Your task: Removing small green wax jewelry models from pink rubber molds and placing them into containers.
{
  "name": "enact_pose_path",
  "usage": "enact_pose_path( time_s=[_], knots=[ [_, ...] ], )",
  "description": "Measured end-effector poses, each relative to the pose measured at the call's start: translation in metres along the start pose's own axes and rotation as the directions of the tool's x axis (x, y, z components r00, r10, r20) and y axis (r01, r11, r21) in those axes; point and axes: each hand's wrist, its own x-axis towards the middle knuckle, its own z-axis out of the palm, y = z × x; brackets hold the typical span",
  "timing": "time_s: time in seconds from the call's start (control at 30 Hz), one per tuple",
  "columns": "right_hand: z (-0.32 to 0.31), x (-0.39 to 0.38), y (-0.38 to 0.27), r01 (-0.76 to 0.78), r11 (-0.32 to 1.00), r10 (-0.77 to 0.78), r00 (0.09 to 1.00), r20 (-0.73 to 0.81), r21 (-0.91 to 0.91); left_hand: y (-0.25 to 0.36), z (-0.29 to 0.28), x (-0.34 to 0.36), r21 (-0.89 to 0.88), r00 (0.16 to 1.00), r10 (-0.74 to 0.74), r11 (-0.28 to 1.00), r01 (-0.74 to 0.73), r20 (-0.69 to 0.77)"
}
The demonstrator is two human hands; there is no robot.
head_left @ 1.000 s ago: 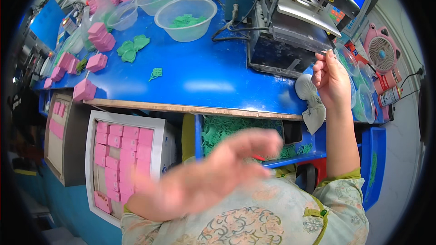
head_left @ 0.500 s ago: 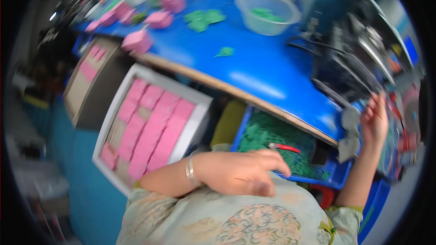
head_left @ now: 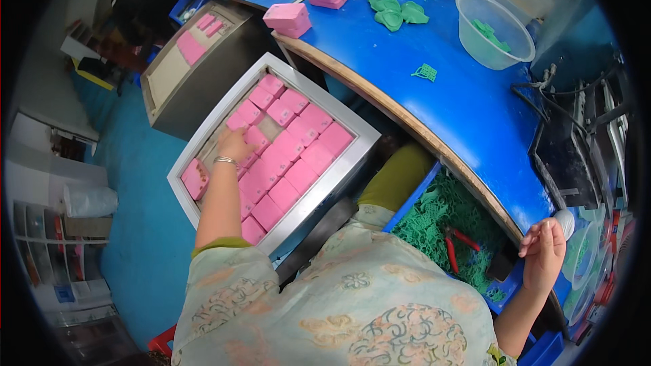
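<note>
My left hand (head_left: 234,146) reaches into a white-framed tray (head_left: 178,179) of pink blocks (head_left: 277,157). Its bent fingers are on a pink block near the tray's left side; the fingertips are partly hidden. One block (head_left: 196,177) at the tray's left corner has brownish marks on top. On the far right my right hand (head_left: 544,249) is raised by the table edge, its fingers drawn together in a pinch. Whatever it may hold is too small to make out. Just beyond it lies a round whitish piece (head_left: 564,224).
A blue bin (head_left: 411,205) of green mesh scraps holds red-handled cutters (head_left: 453,247). On the blue table (head_left: 380,61) are stacked pink blocks (head_left: 287,19), green pieces (head_left: 390,15) and a clear bowl (head_left: 494,54). Black equipment (head_left: 576,156) stands right. A second tray (head_left: 163,88) lies behind mine.
My left hand has gone from in front of my body, fingers apart, to the pink blocks in the tray. The view has turned left. My right hand stays raised at the right.
</note>
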Motion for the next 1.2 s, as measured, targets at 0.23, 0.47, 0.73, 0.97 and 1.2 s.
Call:
enact_pose_path(
  time_s=[0.23,0.47,0.73,0.97,1.2],
  knots=[
    [0.009,-0.01,0.004,-0.014,0.999,0.013,1.0,-0.011,-0.037,0.019,-0.009,0.006,-0.283,0.998,-0.051,0.957,0.06,0.04],
    [0.041,-0.018,0.014,-0.178,0.983,0.167,0.965,0.203,0.037,0.136,-0.066,-0.052,-0.794,0.912,0.255,0.454,-0.406,-0.321],
    [0.088,-0.004,0.007,-0.02,0.996,-0.026,0.867,0.498,0.087,0.291,-0.136,-0.136,-0.298,0.141,0.655,-0.134,-0.945,-0.742],
    [0.061,-0.015,0.003,0.222,0.937,-0.105,0.915,0.389,-0.271,0.315,-0.127,-0.151,-0.959,0.221,0.934,-0.274,-0.066,-0.282],
    [0.056,-0.01,0.01,0.435,0.883,-0.376,0.879,0.292,-0.174,0.33,-0.132,-0.165,-0.831,0.274,0.96,-0.196,0.52,-0.056]
  ],
)
